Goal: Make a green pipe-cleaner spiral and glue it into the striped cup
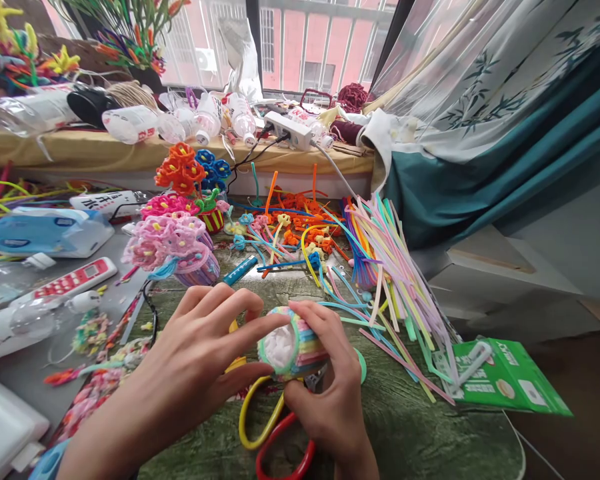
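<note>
A small round pot (309, 341) wrapped in pastel striped pipe cleaners is held on its side, its white-stuffed opening turned to the left. My right hand (333, 380) wraps round its right side, fingers over the top and thumb beneath. My left hand (207, 353) is at the opening, with index finger and thumb at the rim and the other fingers bent. Scissors with yellow and red handles (286, 443) lie under the hands. A yellow item (236, 360) is partly hidden behind my left hand.
Pink, orange and blue fuzzy flowers (173, 233) stand behind my left hand. Loose pipe cleaners (395, 267) and a green packet (513, 377) lie to the right. Bottles (35, 320) and a tissue pack (45, 231) crowd the left. A power strip (289, 130) rests on the sill.
</note>
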Motion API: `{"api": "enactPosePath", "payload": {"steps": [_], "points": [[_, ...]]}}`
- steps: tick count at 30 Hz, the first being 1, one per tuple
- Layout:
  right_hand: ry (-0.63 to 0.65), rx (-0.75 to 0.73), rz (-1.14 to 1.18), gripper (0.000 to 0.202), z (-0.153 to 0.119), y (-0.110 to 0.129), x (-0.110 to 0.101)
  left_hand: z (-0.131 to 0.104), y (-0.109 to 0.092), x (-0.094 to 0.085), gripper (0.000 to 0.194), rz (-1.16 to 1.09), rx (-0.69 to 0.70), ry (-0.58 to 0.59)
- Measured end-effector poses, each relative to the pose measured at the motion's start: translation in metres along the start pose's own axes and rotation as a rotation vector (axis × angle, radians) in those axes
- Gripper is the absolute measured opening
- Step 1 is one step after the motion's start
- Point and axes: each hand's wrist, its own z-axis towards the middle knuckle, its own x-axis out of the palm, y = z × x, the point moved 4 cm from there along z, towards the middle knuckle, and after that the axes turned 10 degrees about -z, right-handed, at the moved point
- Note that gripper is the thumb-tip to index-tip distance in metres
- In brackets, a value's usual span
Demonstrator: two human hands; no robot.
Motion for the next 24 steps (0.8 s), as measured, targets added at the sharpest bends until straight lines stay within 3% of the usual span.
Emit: {"api": "enactPosePath", "payload": {"steps": [14,20,22,24], "points": [[-0.018,-0.003,-0.037,0.073,0.0,-0.001,0.001,0.003,-0.007,0.002,0.054,0.012,0.049,0.018],[-0.046,0.0,0.005,0.075,0.0,-0.002,0.0,-0.003,-0.005,-0.001,0.059,-0.115,0.01,0.075],[-0.058,-0.003,0.013,0.075,0.0,-0.002,-0.001,-0.006,-0.002,0.0,0.053,-0.182,-0.048,0.039],[-0.07,0.0,0.017,0.074,0.0,-0.002,-0.001,-0.009,0.0,-0.001,0.035,-0.236,-0.11,-0.087]]}}
